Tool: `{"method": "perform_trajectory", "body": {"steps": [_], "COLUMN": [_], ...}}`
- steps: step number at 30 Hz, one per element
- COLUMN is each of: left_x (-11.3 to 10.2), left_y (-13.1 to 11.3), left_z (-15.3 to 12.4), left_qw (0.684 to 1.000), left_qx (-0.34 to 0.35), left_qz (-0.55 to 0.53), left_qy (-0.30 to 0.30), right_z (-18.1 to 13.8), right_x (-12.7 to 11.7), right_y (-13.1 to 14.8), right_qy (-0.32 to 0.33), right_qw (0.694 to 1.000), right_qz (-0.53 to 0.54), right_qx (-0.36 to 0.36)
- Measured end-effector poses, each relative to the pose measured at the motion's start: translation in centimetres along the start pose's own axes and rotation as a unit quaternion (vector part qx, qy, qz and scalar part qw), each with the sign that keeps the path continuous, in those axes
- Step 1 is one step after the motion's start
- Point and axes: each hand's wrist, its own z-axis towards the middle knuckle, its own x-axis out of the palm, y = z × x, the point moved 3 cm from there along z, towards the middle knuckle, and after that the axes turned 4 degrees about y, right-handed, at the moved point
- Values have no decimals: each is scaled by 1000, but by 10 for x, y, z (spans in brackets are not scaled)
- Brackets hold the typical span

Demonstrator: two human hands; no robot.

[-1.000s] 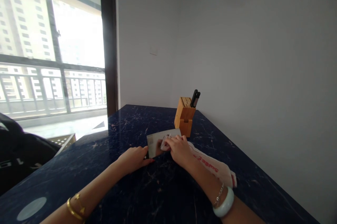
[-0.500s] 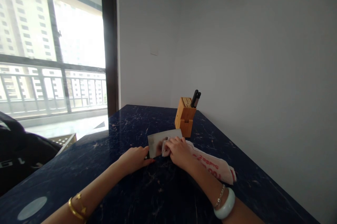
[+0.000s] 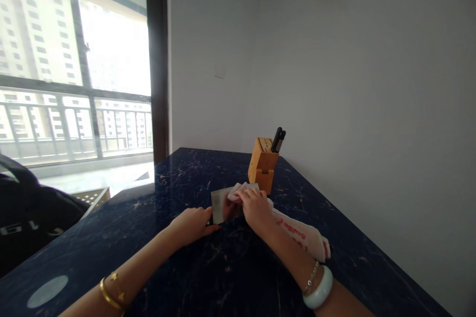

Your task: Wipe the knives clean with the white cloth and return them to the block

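Observation:
A cleaver with a wide steel blade (image 3: pixel 219 203) stands on edge on the dark marble counter (image 3: pixel 178 178). My left hand (image 3: pixel 191 223) is closed round its handle, which is hidden in the fist. My right hand (image 3: pixel 254 208) presses a white cloth with red print (image 3: pixel 301 235) against the blade's upper right part, fingers curled over a bunched end of it. The cloth's other end trails back along my right forearm onto the counter.
A wooden knife block (image 3: pixel 262 165) with two black handles stands just behind the blade, near the grey wall. A dark bag (image 3: pixel 33 218) lies at the left beyond the counter edge. A pale round mark (image 3: pixel 47 291) is on the counter's near left.
My right hand has slid the cloth up and toward the blade's top edge, covering more of the blade. The left hand has stayed put.

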Motion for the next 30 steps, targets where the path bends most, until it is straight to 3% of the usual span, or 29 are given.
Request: {"method": "perform_trajectory", "body": {"steps": [3, 10, 18, 25, 27, 30], "left_x": [0, 0, 4, 3, 2, 1], "left_y": [1, 1, 3, 3, 2, 1], "left_z": [0, 1, 3, 2, 2, 2], "left_qw": [1000, 1000, 1000, 1000, 1000, 999], "left_qx": [-2, 3, -3, -18, -19, -19], "left_qz": [-9, -14, -10, -18, -19, -18], "left_qy": [4, 1, 5, 11, 15, 18], "right_z": [-1, -8, -1, -4, -2, 1], "right_x": [1, -1, 4, 3, 3, 5], "right_y": [-9, 27, -22, 8, 5, -19], "right_qy": [-6, 4, 20, 30, 30, 34], "right_qw": [1000, 995, 996, 997, 998, 997], "right_qz": [-4, 2, -63, -39, -49, -68], "right_qx": [25, -102, 67, -55, -41, 34]}}
